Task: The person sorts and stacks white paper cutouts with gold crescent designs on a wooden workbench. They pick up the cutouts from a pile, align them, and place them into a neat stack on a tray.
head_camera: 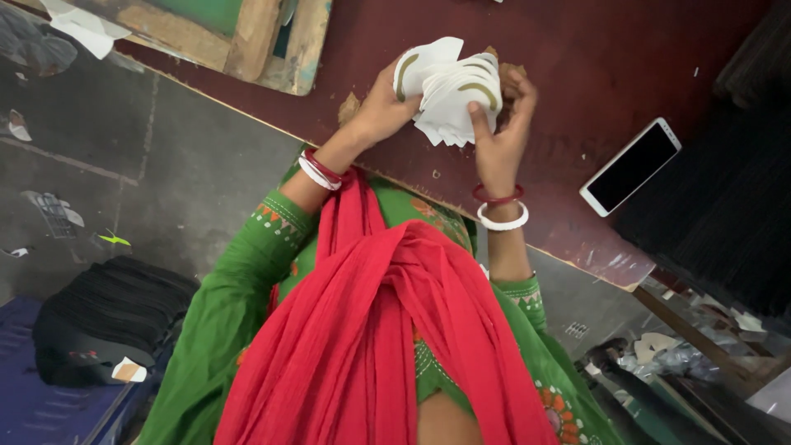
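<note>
Dark maroon, scuffed and worn, the desk (577,74) carries a white smartphone (630,166) lying face up near its front edge, and a wooden frame (272,41) at its far corner. Above the desk's middle, a fanned stack of white cut pieces with gold curved bands (451,95) is held between both hands: the left hand (381,103) is closed on one side, the right hand (498,124) pinches the other. Sorting or squaring seems to be in hand; separating one thin piece would call for a careful thumb.

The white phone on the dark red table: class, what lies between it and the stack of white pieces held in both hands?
In the head view, only bare table separates the phone from the white pieces.
</note>
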